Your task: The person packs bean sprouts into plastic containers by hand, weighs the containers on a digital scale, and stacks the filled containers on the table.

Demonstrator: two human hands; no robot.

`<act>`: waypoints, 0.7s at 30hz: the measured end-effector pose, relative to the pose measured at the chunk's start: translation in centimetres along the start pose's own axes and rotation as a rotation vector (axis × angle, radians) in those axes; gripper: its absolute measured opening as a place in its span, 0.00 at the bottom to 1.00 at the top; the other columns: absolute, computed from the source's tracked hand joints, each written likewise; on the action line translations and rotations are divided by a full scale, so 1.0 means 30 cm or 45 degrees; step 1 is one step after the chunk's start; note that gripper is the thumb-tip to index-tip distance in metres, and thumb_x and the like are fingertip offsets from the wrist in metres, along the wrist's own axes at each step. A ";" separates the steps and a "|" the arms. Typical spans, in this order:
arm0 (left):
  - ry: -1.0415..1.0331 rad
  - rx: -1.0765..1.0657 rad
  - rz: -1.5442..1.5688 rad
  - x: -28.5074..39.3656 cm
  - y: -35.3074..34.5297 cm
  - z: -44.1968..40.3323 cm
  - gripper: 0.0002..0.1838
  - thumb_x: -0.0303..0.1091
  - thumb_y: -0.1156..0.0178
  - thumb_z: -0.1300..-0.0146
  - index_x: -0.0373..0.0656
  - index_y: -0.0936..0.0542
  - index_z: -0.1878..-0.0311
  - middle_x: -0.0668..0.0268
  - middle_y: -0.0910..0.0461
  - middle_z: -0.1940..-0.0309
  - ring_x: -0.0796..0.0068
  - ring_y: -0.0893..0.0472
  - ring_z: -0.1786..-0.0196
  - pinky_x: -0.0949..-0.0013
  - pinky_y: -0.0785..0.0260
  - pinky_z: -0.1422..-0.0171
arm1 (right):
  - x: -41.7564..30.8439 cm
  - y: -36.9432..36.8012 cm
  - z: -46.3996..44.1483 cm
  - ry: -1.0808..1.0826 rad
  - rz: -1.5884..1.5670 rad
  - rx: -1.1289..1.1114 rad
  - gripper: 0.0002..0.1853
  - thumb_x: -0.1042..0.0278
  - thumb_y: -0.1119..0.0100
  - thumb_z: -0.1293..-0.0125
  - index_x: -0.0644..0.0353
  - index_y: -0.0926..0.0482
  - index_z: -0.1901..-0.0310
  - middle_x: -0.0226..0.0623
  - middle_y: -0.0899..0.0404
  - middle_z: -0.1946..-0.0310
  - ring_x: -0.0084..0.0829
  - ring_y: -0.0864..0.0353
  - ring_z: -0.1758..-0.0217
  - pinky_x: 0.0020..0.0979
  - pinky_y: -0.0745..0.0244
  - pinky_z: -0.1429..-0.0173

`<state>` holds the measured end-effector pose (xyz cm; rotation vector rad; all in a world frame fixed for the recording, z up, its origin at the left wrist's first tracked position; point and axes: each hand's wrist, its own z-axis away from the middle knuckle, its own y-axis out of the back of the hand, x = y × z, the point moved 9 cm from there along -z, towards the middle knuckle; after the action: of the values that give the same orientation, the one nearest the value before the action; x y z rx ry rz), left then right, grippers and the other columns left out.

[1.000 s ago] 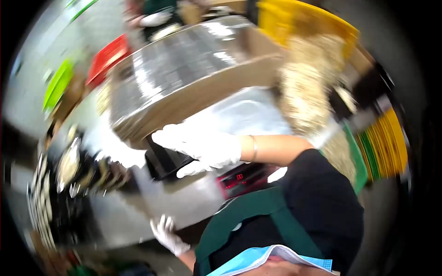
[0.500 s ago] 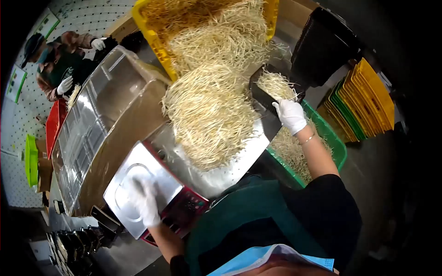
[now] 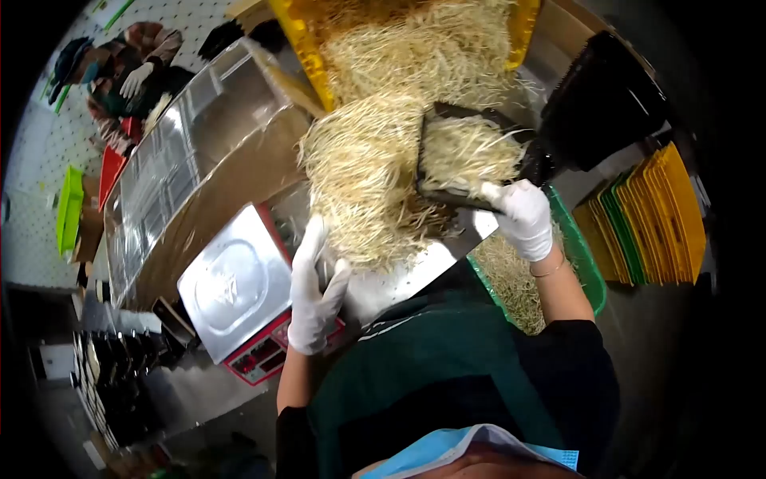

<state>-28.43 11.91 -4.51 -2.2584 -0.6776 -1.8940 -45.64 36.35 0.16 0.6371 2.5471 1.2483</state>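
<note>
My right hand, in a white glove, grips the near edge of a black plastic tray that is tilted and partly filled with pale bean sprouts. Left of that tray lies a big heap of sprouts on a metal surface. My left hand, gloved too, is open at the heap's near left edge, thumb and fingers apart; whether its fingertips touch the sprouts is hard to tell. Close beside it stands a red scale with a silver plate, nothing on the plate.
A yellow crate spills sprouts at the back. A green bin holds loose bits at my right, near stacked yellow and green crates and black trays. Clear-wrapped box at left; another person works beyond.
My left hand has moved from over the scale plate to the heap's edge. The black tray has turned and shifted over the heap's right side, with sprouts in it. The view has shifted slightly.
</note>
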 end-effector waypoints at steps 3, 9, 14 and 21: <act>0.055 0.220 0.487 -0.008 -0.002 -0.025 0.55 0.40 0.35 0.46 0.43 0.58 0.21 0.52 0.49 0.24 0.56 0.40 0.26 0.61 0.48 0.23 | -0.301 -0.108 -0.033 0.424 -0.447 0.108 0.15 0.67 0.39 0.55 0.50 0.18 0.61 0.26 0.30 0.80 0.30 0.28 0.79 0.32 0.32 0.77; 0.184 0.828 0.305 0.113 0.360 0.213 0.37 0.36 0.45 0.41 0.34 0.40 0.28 0.53 0.29 0.38 0.60 0.26 0.38 0.60 0.33 0.32 | -0.565 -0.163 -0.243 0.418 -1.224 -0.328 0.40 0.58 0.25 0.56 0.59 0.27 0.38 0.43 0.20 0.46 0.45 0.20 0.47 0.41 0.26 0.41; 0.189 0.916 0.330 0.057 0.555 0.278 0.24 0.35 0.44 0.34 0.34 0.28 0.37 0.58 0.26 0.41 0.67 0.26 0.39 0.66 0.34 0.35 | -0.283 -0.557 -0.497 -0.163 -0.844 -0.667 0.53 0.55 0.23 0.55 0.70 0.40 0.30 0.58 0.31 0.35 0.48 0.30 0.32 0.38 0.36 0.28; 0.210 0.933 0.673 0.005 0.554 0.327 0.25 0.38 0.45 0.34 0.37 0.29 0.37 0.60 0.23 0.45 0.66 0.22 0.45 0.64 0.32 0.38 | -0.305 -0.578 -0.369 0.181 -0.506 -0.777 0.57 0.63 0.25 0.60 0.66 0.46 0.27 0.56 0.40 0.29 0.49 0.39 0.27 0.40 0.46 0.23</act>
<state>-12.77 0.70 -3.24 -1.5881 -0.5500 -1.2749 -46.74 14.92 -6.69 -0.0858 2.0569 1.8184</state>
